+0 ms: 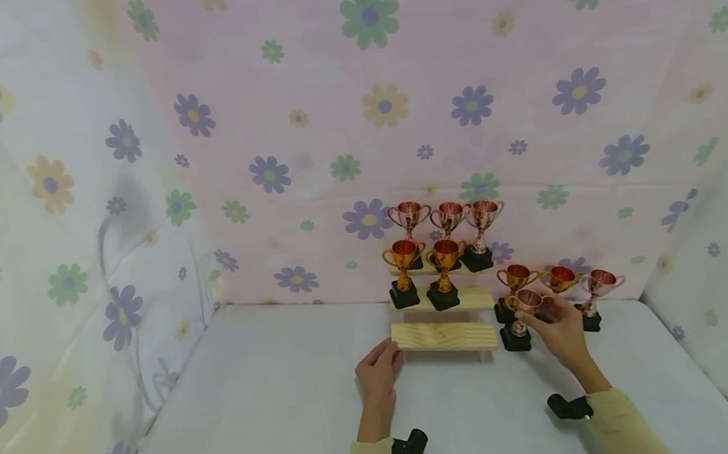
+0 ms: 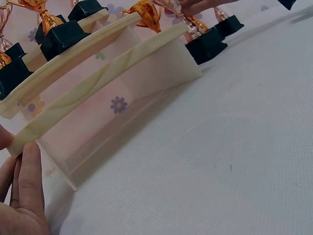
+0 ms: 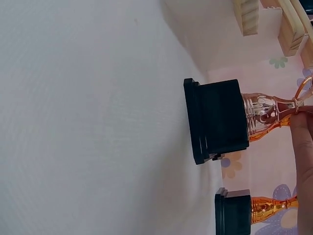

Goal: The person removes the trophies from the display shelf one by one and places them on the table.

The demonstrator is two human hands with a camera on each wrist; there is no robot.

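Note:
My left hand [image 1: 377,373] pinches the left end of the lowest board on a three-tier wooden stand [image 1: 445,334], thumb above and fingers beneath in the left wrist view. To the right of the stand, my right hand [image 1: 560,331] holds a rose-gold trophy [image 3: 220,117] with a black base by its cup. Its base is beside the stand's right end; whether it touches the tabletop I cannot tell. Three rose-gold trophies [image 1: 484,216] stand on the top tier. Two gold trophies [image 1: 444,254] occupy the middle tier, while the lowest board bears nothing.
Behind my right hand are two gold trophies [image 1: 517,277] and another rose-gold trophy [image 1: 602,283] on the white tabletop [image 1: 275,399]. A flowered cloth backdrop [image 1: 299,115] rises behind and at both sides. A black wrist mount [image 1: 410,445] sticks out from each sleeve.

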